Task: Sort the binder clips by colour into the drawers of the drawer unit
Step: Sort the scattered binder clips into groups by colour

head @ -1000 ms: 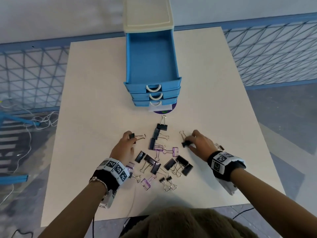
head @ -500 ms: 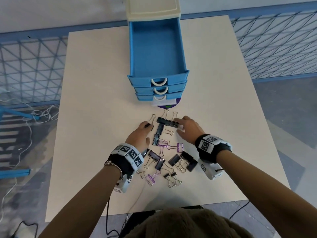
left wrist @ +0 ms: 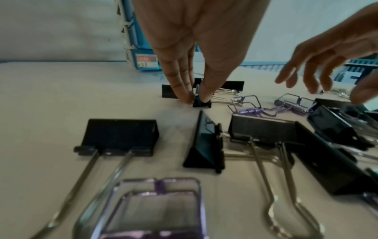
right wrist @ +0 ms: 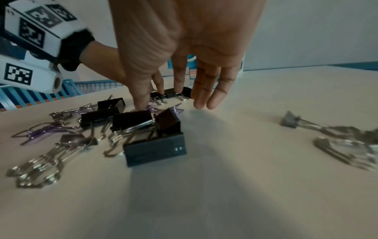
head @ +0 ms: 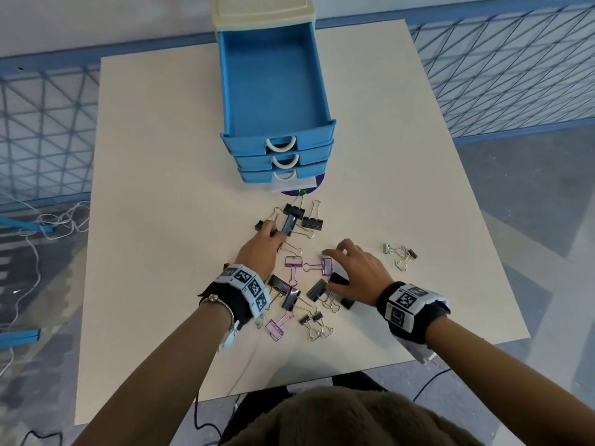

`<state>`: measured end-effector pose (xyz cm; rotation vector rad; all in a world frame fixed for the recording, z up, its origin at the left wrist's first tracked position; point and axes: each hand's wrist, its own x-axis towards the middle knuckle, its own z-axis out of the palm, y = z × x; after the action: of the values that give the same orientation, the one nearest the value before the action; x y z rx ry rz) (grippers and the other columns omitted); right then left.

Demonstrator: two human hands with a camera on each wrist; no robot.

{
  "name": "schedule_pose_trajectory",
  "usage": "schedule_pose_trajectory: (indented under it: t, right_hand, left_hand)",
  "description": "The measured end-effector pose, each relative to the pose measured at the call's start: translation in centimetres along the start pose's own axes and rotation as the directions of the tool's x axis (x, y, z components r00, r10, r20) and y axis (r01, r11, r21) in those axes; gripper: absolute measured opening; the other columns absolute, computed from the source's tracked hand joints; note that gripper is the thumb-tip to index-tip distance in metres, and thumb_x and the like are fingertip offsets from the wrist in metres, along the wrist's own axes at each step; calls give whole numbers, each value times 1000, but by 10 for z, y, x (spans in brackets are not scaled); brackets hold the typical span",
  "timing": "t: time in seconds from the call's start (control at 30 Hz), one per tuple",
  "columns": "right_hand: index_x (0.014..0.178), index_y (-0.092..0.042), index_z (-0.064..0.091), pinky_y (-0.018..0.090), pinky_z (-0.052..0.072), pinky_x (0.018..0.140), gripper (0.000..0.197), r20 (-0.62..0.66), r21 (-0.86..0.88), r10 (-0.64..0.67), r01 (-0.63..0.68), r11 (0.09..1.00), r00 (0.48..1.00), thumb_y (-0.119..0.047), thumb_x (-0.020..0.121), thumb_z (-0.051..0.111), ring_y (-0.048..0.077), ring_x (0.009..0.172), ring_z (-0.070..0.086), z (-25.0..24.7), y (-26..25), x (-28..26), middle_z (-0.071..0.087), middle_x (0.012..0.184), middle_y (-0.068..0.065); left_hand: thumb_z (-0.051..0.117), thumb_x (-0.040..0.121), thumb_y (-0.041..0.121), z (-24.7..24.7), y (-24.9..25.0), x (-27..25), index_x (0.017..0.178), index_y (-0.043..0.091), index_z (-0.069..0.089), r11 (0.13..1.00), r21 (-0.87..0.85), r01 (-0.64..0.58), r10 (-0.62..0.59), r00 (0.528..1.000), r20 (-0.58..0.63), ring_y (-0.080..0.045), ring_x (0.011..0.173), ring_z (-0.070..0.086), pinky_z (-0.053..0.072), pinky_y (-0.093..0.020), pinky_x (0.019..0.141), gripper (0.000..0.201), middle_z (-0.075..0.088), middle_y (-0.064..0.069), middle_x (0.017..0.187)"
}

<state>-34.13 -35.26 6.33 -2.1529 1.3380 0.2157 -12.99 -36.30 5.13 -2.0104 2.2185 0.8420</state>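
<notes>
Since half a second ago, the right hand (head: 357,272) has drawn back from the far black clips to the purple binder clip (head: 327,266) at mid-frame, fingers spread loosely, holding nothing. Left hand (head: 260,249) pinches a small black binder clip (left wrist: 201,101) on the counter (head: 161,188), below the drawer unit (head: 273,91).

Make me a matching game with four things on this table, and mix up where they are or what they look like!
Things:
1. top drawer
2. left hand
3. purple clip
4. small silver clip

Clues:
A. pinching a black clip
B. pulled out, nothing inside
C. lying apart, right of the pile
D. under the right hand's fingers

Pairs: 1-B, 2-A, 3-D, 4-C
</notes>
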Motion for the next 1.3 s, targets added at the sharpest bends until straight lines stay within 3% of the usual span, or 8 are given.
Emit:
schedule_pose_trajectory:
  t: [0.1, 0.2, 0.4, 0.6, 0.8, 0.97, 1.1, 1.3]
  right_hand:
    - [131, -21, 42, 30, 40, 69, 60, -25, 56, 42, -40, 998, 999, -39, 79, 65, 30, 92, 57, 1, 11, -15, 47, 121, 9]
    - [125, -20, 46, 27, 37, 65, 58, -55, 103, 79, -73, 992, 995, -42, 77, 68, 27, 89, 57, 7, 20, -28, 49, 117, 7]
    - [123, -19, 47, 32, 45, 69, 55, -56, 127, 69, -61, 990, 996, -37, 76, 69, 27, 94, 58, 23, 17, -36, 52, 113, 7]
    - [126, -20, 50, 36, 49, 66, 53, -92, 53, -8, 13, 998, 996, -24, 78, 70, 34, 86, 59, 32, 16, -44, 56, 109, 15]
    - [120, -15, 55, 36, 46, 65, 43, -153, 82, 63, -51, 995, 986, -20, 79, 67, 33, 94, 56, 33, 21, -47, 57, 109, 13]
    - [99, -13, 64, 33, 49, 49, 38, -200, 42, 60, -53, 998, 978, -11, 63, 77, 33, 73, 61, 32, 29, -49, 65, 92, 11]
    - [88, -13, 66, 29, 49, 44, 39, -209, -22, 39, -45, 999, 977, -12, 53, 83, 29, 64, 64, 28, 34, -49, 68, 90, 8]
    - [79, -12, 65, 28, 49, 42, 37, -227, -35, 58, -68, 997, 972, -12, 49, 85, 27, 59, 65, 26, 35, -47, 70, 99, 9]
  left_hand:
    - [50, 84, -4, -3, 5, -3, 117, 9, 55, 998, -68, -4, -4, 993, -118, -29, 97, 57, 54, -38, 79, 36, 44, -13, 129]
    - [52, 86, 3, -3, 13, -17, 111, 7, 59, 982, -159, -98, 61, 973, -222, -23, 96, 57, 51, -27, 75, 26, 52, -11, 117]
    - [46, 91, 16, 24, 40, -48, 118, 11, 49, 974, -36, -226, 228, 969, 92, -18, 103, 53, 50, -30, 86, 28, 52, -5, 118]
    - [49, 88, 7, 46, 58, -46, 137, 17, 28, 958, 128, -255, 228, 954, 197, -26, 110, 47, 44, -36, 86, 55, 39, -10, 134]
    - [49, 83, -5, 50, 62, -39, 131, 9, 34, 962, 127, -240, 218, 962, 167, -27, 104, 53, 50, -38, 83, 52, 37, -11, 137]
    - [49, 85, -1, 51, 56, -41, 121, 7, 43, 954, 153, -257, 221, 950, 220, -28, 108, 52, 47, -40, 89, 38, 35, -8, 142]
    - [47, 86, 6, 45, 55, -46, 114, 7, 48, 941, 171, -292, 260, 947, 188, -25, 98, 52, 43, -35, 83, 27, 49, -8, 123]
    - [57, 84, 19, 24, 34, -61, 106, 10, 55, 971, -111, -214, 218, 975, 33, -19, 97, 54, 47, -35, 90, 24, 56, -3, 112]
